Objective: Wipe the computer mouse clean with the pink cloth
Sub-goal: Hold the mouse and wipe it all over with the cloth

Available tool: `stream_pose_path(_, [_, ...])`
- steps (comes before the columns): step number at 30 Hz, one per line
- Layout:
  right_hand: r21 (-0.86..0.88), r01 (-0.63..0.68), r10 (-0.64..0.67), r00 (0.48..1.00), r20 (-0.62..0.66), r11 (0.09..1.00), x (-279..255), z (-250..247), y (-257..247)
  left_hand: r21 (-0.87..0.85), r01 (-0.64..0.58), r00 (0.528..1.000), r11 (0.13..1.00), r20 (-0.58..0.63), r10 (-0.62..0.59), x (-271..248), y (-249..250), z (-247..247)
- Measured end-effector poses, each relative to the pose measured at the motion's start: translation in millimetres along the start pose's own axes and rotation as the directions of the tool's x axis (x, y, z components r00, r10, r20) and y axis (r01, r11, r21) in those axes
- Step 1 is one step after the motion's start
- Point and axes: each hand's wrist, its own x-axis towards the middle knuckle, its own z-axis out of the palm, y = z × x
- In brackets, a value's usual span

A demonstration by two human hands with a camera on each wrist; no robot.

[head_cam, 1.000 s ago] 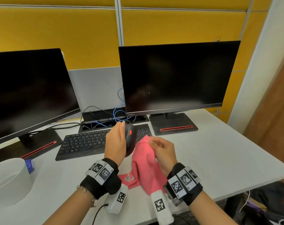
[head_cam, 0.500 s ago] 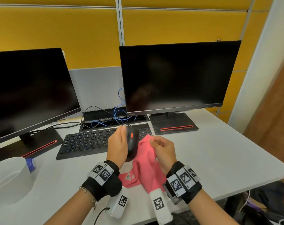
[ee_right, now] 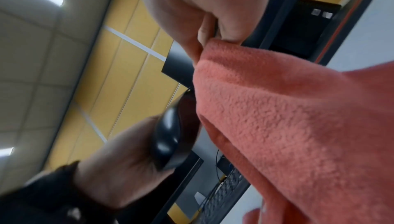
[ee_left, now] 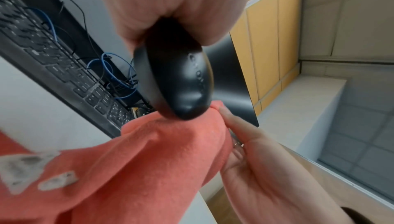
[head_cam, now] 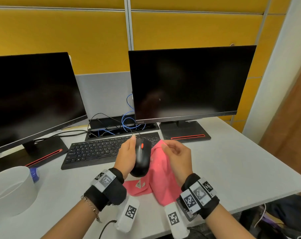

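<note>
Lifted above the grey worktop [head_cam: 232,163], the smooth, probably slippery black plastic computer mouse [head_cam: 141,156] sits gripped by its sides in the left hand [head_cam: 126,155], while the right hand [head_cam: 178,158] pinches the soft, limp pink fleece cloth [head_cam: 163,178] beside it.

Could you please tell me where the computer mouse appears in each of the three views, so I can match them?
Head view: the computer mouse is at centre, lifted above the desk in the left hand.
Left wrist view: it fills the centre, below the palm.
Right wrist view: lower centre-left, blurred.
Shared landmark: the pink cloth beside the mouse, pinched by the right hand.
</note>
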Motion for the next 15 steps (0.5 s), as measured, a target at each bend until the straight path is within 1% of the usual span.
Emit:
stream_pose_path(1, [-0.022, 0.042, -0.042, 0.999, 0.015, 0.999, -2, 1, -2, -0.02, 0.009, 1.0, 1.0, 0.001, -0.009, 1, 0, 1])
stream_pose_path(3, [-0.064, 0.119, -0.112, 0.989, 0.1, 0.991, -8, 4, -5, -0.075, 0.02, 1.0, 0.997, 0.016, -0.019, 0, 3, 2])
stream_pose_path(5, [-0.099, 0.168, -0.149, 0.974, 0.168, 0.981, -13, 8, -6, -0.122, 0.045, 0.998, 0.992, 0.051, -0.039, -1, 5, 5])
stream_pose_path(7, [-0.11, 0.164, -0.147, 0.978, 0.15, 0.98, -9, 7, -5, -0.138, 0.076, 0.993, 0.987, 0.101, -0.062, -5, 7, 6])
stream_pose_path(9, [-0.078, 0.121, -0.112, 0.988, 0.11, 0.99, -2, 6, -6, -0.146, 0.095, 0.989, 0.985, 0.129, -0.076, -7, 7, 7])
stream_pose_path(12, [-0.054, 0.093, -0.087, 0.99, 0.108, 0.994, -4, 9, -5, -0.189, 0.125, 0.989, 0.974, 0.099, -0.108, -4, 8, 6])
stream_pose_path(15, [-0.041, 0.117, -0.108, 0.978, 0.177, 0.992, -17, 8, 0, -0.277, 0.189, 0.982, 0.942, 0.067, -0.178, 4, 11, 1])
